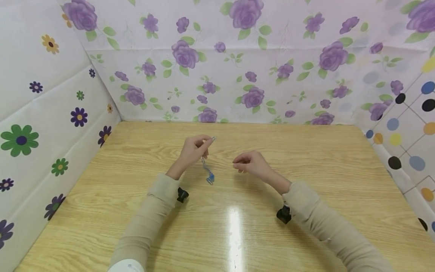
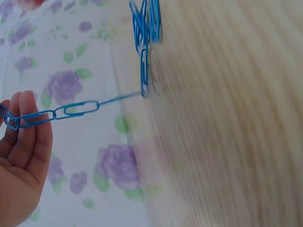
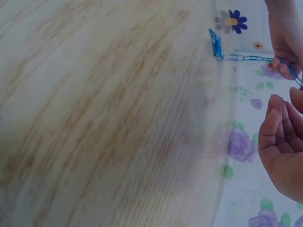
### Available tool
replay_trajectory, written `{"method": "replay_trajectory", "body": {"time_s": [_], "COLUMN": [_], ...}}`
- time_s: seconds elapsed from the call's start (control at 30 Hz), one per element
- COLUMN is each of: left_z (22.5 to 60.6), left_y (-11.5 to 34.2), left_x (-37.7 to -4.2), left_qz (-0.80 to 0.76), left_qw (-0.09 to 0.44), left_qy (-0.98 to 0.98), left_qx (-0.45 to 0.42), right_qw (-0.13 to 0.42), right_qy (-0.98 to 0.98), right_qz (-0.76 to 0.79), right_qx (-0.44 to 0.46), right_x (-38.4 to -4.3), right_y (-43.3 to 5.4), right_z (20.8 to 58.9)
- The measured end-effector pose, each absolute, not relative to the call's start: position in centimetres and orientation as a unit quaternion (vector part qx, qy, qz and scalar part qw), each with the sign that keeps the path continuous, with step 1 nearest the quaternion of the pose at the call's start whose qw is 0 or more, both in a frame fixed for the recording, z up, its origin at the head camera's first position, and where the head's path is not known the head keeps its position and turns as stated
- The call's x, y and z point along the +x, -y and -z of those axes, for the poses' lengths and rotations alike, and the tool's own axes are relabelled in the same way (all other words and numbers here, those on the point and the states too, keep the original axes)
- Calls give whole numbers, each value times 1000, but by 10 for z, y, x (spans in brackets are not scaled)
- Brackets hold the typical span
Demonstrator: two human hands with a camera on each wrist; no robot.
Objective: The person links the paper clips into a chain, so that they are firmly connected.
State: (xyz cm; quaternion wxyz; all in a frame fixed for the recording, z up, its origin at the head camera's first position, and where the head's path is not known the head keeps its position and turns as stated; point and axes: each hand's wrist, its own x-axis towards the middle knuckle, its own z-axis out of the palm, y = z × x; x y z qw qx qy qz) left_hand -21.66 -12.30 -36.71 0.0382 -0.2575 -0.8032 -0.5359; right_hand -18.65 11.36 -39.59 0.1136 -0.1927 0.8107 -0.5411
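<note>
My left hand (image 1: pixel 194 150) pinches a chain of blue paper clips (image 1: pixel 205 166) above the table, one clip (image 1: pixel 214 138) sticking out past the fingertips. From under that hand the chain runs down to a bunched clump of linked clips (image 2: pixel 146 23). In the left wrist view, linked paper clips (image 2: pixel 81 109) stretch taut from the curled fingers toward the clump. My right hand (image 1: pixel 253 164) hovers to the right, apart from the chain, thumb and forefinger tips close together. The right wrist view cuts off part of the right hand (image 3: pixel 284 146), and I cannot tell whether it holds anything.
Both hands are over a wooden table (image 1: pixel 238 234). A purple-flowered sheet (image 1: pixel 217 75) rises along its back edge, with patterned sheets at left (image 1: pixel 40 113) and right (image 1: pixel 408 151). Black devices (image 1: pixel 182 195) are strapped at the wrists.
</note>
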Motion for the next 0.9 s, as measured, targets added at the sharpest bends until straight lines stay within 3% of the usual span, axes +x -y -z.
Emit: {"method": "replay_trajectory", "body": {"time_s": [0.23,0.47,0.9], "left_z": [359,363,366], "left_y": [142,154,159], "left_x": [-225,-239,-253], "left_qz": [559,579,569], "left_qw": [57,46,35], "left_qy": [796,788,802], "left_qx": [-227,-205,-180], "right_qw": [151,127,137], "right_qy": [-830,-833,-844], "right_qz": [464,336,245], "right_qx": [-270,-420,-457], "right_x": [-192,-201,-208], "right_y": [-101,-73,-40], "right_z": [399,405,408]}}
